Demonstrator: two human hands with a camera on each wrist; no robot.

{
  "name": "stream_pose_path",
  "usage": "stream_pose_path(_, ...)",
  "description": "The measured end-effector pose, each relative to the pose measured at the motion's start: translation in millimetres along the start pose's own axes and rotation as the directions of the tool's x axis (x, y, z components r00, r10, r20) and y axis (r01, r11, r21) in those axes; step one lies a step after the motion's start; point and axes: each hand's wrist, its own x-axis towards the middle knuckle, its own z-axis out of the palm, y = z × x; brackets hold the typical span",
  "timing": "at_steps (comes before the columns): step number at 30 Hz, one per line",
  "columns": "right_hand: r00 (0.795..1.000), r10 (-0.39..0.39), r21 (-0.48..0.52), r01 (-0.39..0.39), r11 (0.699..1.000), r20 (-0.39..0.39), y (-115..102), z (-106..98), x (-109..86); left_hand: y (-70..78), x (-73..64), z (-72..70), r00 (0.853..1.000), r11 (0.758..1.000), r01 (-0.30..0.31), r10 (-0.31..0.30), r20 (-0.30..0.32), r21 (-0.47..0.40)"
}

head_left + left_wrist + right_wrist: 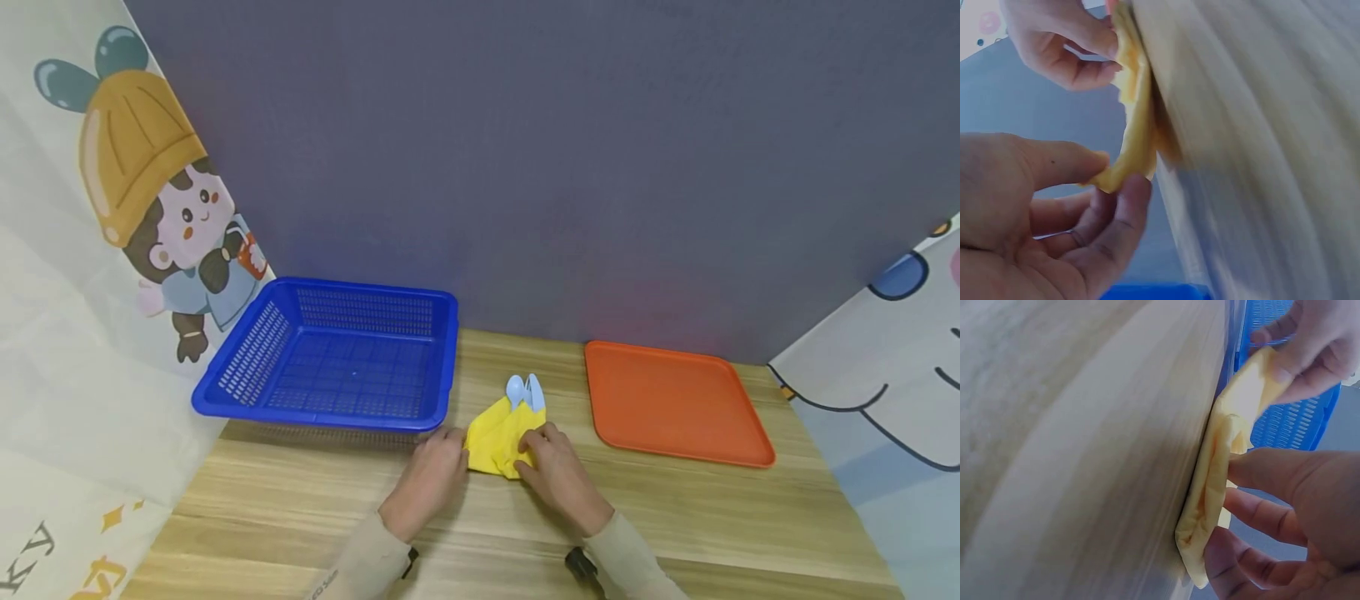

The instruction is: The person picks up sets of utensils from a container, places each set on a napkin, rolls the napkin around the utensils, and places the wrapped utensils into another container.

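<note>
A yellow cloth napkin (495,440) lies folded on the wooden table in front of me. Out of its far end poke the pale blue bowl of a spoon (515,388), a fork (528,388) and a knife (536,392); their lower parts are hidden in the folds. My left hand (437,468) pinches the napkin's left corner, thumb (1079,164) above and fingers below. At the right side, my right hand (558,475) holds the folded edge between thumb and fingers (1266,519). The folded layers (1204,500) show along that edge in the right wrist view.
A blue plastic basket (322,417) with slotted walls stands at the back left, close to my left hand. On the right lies an orange tray (675,400) with a low rim. A grey panel (525,167) rises behind the table (712,533), with printed sheets at both sides.
</note>
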Motion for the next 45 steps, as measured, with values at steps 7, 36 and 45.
stream_pose_path(7,1.0,0.001,-0.002,-0.001,1.0,0.001,-0.4,-0.5,0.7,8.6,5.9,-4.6,0.999,0.987,0.017,-0.023,-0.033,-0.158)
stream_pose_path(36,0.997,-0.053,0.07,0.057,0.996,-0.061,12.5,1.7,8.9,58.2,33.4,15.2,0.993,0.922,-0.071,0.102,0.063,-0.382)
stream_pose_path(45,0.998,-0.064,0.237,0.055,0.97,0.029,31.2,-4.6,10.1,56.3,34.4,30.3,0.99,0.85,-0.031,0.097,0.098,-0.527)
